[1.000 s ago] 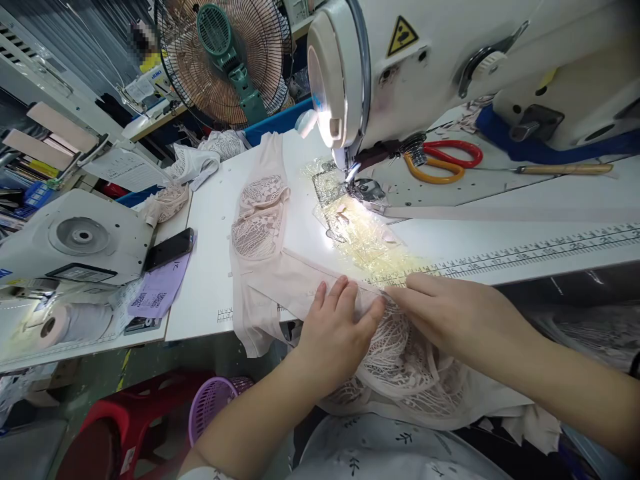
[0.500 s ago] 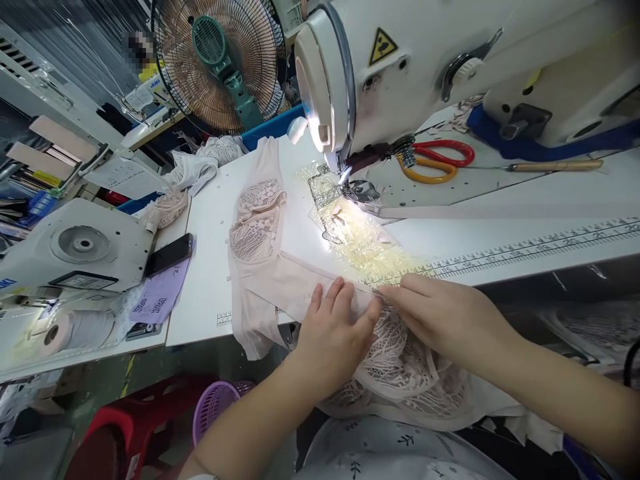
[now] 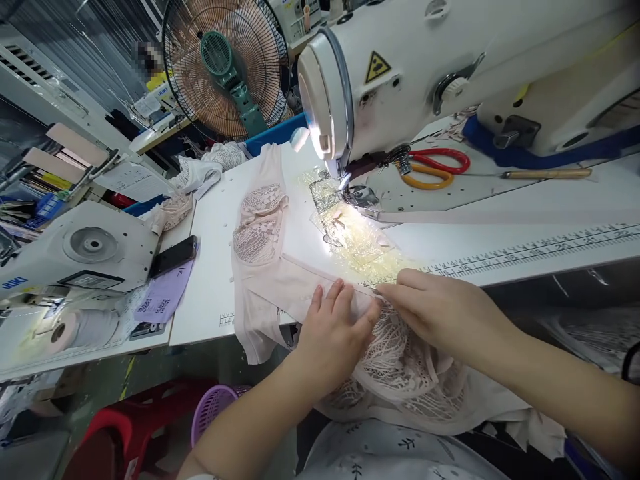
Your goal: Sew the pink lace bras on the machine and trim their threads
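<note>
A pale pink lace bra (image 3: 260,233) lies along the white table, its band running to the front edge. My left hand (image 3: 333,333) has bent fingers on the band, thumb apart from them, holding the fabric at the table edge. My right hand (image 3: 440,310) is closed in a pinch just right of the left thumb, at the same band edge. A small dark tip shows at its fingertips; what it belongs to is hidden. More pink lace fabric (image 3: 395,360) hangs in folds below both hands, over my lap.
A sewing machine (image 3: 330,93) with its lamp lit stands behind my hands. Red-and-orange-handled scissors (image 3: 435,179) and a wooden-handled tool (image 3: 545,174) lie on its bed. A printed ruler (image 3: 530,250) runs along the table. A phone (image 3: 173,257), fan (image 3: 225,73), and red stool (image 3: 135,413) are leftward.
The camera view has shifted slightly, so the machine and background sit a little differently. Both hands stay at the same place on the band, nearly still.
</note>
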### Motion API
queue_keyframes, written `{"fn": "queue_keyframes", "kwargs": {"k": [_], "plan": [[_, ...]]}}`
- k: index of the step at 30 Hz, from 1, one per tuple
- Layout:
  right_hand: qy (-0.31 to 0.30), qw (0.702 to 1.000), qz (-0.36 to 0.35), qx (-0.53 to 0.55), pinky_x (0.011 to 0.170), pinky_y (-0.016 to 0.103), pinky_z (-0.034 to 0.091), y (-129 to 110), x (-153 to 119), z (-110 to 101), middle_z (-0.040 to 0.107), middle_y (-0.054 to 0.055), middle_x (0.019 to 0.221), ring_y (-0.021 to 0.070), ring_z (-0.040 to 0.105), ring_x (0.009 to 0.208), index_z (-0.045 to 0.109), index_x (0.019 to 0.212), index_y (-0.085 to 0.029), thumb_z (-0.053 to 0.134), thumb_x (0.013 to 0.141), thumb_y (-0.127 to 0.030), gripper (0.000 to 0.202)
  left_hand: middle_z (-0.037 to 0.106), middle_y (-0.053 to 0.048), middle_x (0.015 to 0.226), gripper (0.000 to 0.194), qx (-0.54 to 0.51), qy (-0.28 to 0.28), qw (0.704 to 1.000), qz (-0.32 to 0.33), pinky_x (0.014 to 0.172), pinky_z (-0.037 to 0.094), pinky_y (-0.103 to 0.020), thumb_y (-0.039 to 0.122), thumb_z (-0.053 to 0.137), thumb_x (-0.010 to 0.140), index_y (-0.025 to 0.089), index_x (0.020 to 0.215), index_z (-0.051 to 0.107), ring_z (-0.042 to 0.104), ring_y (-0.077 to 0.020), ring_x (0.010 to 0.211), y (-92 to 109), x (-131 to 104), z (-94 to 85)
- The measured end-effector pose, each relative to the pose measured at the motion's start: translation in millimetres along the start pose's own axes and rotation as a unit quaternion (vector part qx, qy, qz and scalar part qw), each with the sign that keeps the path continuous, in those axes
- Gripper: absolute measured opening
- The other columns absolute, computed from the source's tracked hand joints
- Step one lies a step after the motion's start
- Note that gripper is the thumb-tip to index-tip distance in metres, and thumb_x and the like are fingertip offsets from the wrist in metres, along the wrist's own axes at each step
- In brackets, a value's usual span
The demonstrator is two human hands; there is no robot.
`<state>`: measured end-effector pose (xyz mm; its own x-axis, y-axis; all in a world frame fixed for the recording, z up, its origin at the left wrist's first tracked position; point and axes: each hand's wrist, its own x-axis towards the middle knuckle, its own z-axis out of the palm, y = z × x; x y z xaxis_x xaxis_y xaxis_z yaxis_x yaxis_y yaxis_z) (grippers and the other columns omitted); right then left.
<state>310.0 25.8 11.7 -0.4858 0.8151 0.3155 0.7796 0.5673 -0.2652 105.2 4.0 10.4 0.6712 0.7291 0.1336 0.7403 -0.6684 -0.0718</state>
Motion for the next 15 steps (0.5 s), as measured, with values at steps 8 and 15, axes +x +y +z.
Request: {"fn": "queue_keyframes", "kwargs": {"k": [8, 15], "plan": [[-0.071, 0.997, -0.013, -0.03, 0.045, 0.024, 0.013, -6.0, 13.8, -5.2, 0.047, 0.001, 0.062, 0.013, 0.042, 0.051, 0.06, 0.068, -0.017, 0.045, 0.079, -0.005, 0.022, 0.056, -0.018, 0.126, 0.041, 0.017, 0.027, 0.999, 0.002, 0.097, 0.046, -0.055, 0.031, 0.049, 0.093, 0.022, 0.133, 0.05, 0.052, -0.0347, 0.125, 1.0, -0.1, 1.9], [-0.086, 0.996, -0.02, -0.018, 0.044, 0.025, 0.013, -1.7, 12.1, -17.1, 0.045, 0.0, 0.061, 0.0128, 0.04, 0.049, 0.058, 0.068, -0.018, 0.046, 0.077, -0.006, 0.02, 0.054, -0.02, 0.126, 0.041, 0.007, 0.023, 1.0, 0.001, 0.096, 0.044, -0.057, 0.028, 0.051, 0.092, 0.022, 0.132, 0.051, 0.051, -0.0369, 0.125, 1.8, 0.0, 3.1]]}}
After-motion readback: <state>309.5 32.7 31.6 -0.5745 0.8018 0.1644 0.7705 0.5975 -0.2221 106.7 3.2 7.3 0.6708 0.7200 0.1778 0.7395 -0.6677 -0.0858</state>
